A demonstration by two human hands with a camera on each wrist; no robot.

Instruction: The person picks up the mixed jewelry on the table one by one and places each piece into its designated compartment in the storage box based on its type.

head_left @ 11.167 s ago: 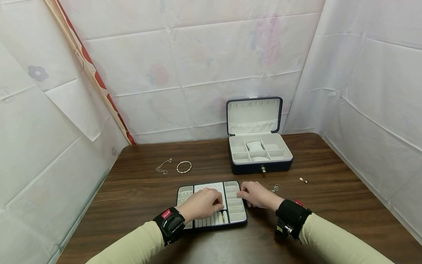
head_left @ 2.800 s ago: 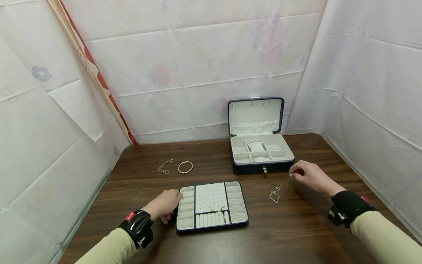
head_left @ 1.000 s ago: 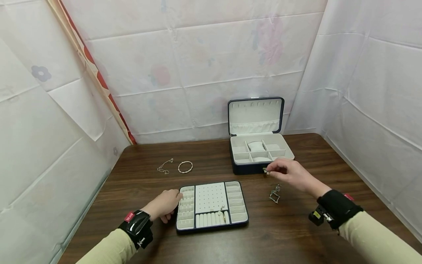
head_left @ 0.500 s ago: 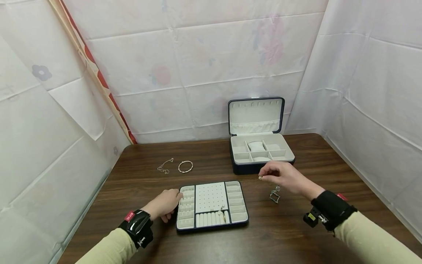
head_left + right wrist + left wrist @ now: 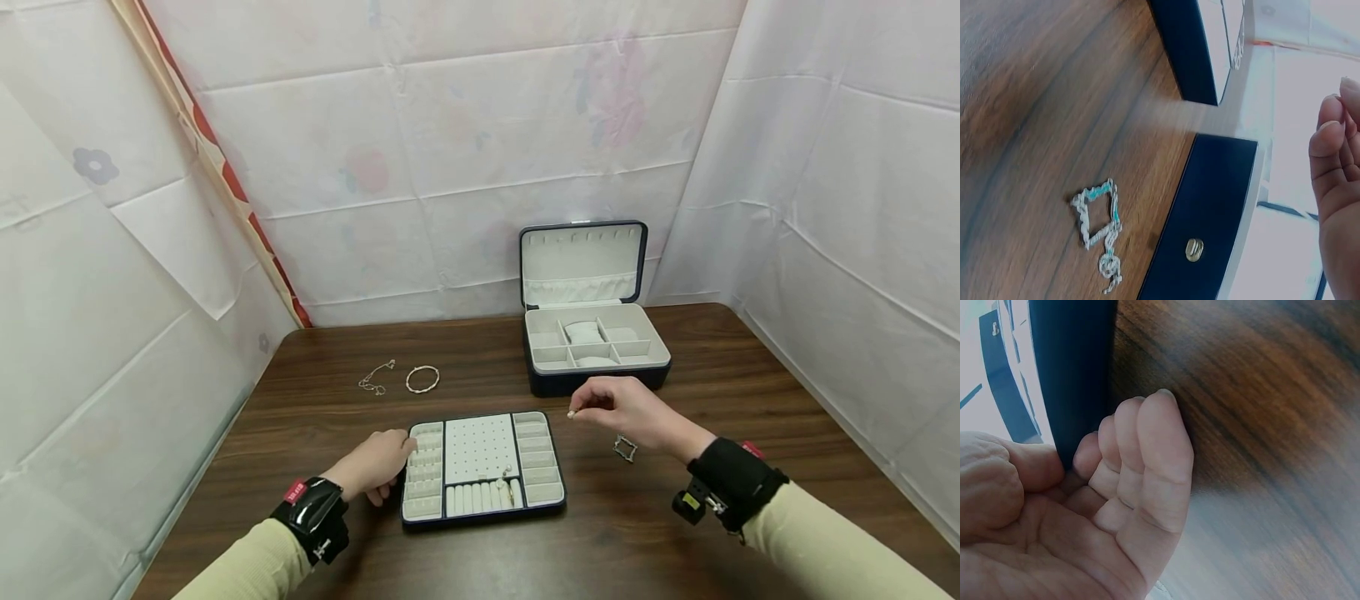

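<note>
My left hand holds the left edge of a navy jewelry tray. In the left wrist view its thumb is at the tray's rim, and the curled fingers lie along the dark side wall. Between thumb and fingertips my right hand pinches a small pearl earring, raised just right of the tray's far corner. The right wrist view shows those fingertips, with the earring hidden. A small earring sits low on the tray's dotted board, and a gold ring in the ring rolls.
Behind my right hand stands an open navy jewelry box with its lid up. A silver bracelet with turquoise stones lies partly under that hand. Farther left lie a bangle and a thin chain. White cloth hangs behind the table.
The earring at the table's right was picked up by my right hand, which has carried it left past the box's front toward the tray. My left hand moved from over the tray to its left edge.
</note>
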